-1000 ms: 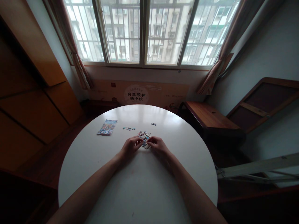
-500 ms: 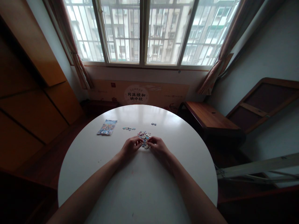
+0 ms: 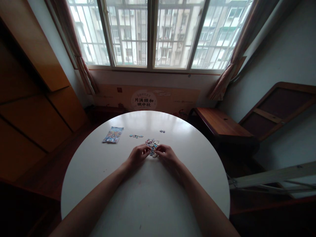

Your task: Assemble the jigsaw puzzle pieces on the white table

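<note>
A small heap of jigsaw puzzle pieces (image 3: 152,144) in mixed colours lies on the round white table (image 3: 148,204). At the heap's left edge is my left hand (image 3: 140,152), thumb and fingertips brought together in a pinch. My right hand (image 3: 167,152) curls in from the other side, its fingertips also pinched at the pieces. Whatever sits between the fingers of either hand is too small to make out. Beyond the left hand lies a short row of puzzle pieces (image 3: 136,136). A little cluster of pieces (image 3: 162,131) lies farther back, right of the heap.
A colourful printed sheet (image 3: 113,135) lies on the table's left side. Behind the table, a printed board (image 3: 172,95) leans under the barred window. To the right stands a low wooden bench (image 3: 222,121); wooden cabinets (image 3: 24,125) line the left.
</note>
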Tool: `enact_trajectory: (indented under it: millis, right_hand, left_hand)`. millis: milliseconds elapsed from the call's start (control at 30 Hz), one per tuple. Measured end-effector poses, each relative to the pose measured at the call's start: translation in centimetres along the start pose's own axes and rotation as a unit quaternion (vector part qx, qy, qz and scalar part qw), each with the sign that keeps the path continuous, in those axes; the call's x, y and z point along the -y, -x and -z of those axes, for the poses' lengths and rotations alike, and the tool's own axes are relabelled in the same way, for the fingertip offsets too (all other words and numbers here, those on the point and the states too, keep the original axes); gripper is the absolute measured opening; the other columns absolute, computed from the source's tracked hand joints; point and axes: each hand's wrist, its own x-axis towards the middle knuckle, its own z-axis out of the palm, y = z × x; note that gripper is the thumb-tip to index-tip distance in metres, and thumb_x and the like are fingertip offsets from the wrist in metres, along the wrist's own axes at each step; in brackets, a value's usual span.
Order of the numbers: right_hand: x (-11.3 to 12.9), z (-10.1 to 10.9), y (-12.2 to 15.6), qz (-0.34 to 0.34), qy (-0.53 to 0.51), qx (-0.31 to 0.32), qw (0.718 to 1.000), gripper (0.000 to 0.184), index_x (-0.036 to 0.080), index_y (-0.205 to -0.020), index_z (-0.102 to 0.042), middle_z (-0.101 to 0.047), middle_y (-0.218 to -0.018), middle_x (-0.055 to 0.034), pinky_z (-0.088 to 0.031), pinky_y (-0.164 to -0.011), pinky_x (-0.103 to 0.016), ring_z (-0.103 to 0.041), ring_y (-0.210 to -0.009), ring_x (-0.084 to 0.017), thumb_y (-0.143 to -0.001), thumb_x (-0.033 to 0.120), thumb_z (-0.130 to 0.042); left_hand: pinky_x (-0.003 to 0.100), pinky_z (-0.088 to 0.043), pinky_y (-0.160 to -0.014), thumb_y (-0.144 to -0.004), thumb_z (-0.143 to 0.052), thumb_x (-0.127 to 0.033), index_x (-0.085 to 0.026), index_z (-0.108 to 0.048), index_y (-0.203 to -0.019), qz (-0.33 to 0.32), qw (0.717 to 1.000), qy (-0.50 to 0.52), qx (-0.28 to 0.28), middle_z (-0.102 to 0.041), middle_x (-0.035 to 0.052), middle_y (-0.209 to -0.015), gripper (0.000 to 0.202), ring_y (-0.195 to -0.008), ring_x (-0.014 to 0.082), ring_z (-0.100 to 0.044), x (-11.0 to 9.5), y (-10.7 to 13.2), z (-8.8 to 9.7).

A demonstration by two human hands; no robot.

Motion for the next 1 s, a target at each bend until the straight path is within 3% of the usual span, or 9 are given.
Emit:
enact_trajectory:
  millis: [1000]
  right_hand:
    - [0.16, 0.0, 0.06, -0.001, 0.001, 0.001, 1.0, 0.017, 0.013, -0.073, -0.064, -0.066, -0.066, -0.0055, -0.045, -0.056, -0.024, -0.059, -0.06, -0.015, -0.071, 0.03, -0.064]
  left_hand:
    - [0.019, -0.042, -0.058, -0.083, -0.053, -0.023, -0.016, -0.066, -0.083, 0.004, 1.0, 0.006, 0.002, -0.06, 0.0007, -0.071, 0.014, -0.059, 0.0088, -0.053, -0.01, -0.01, 0.02]
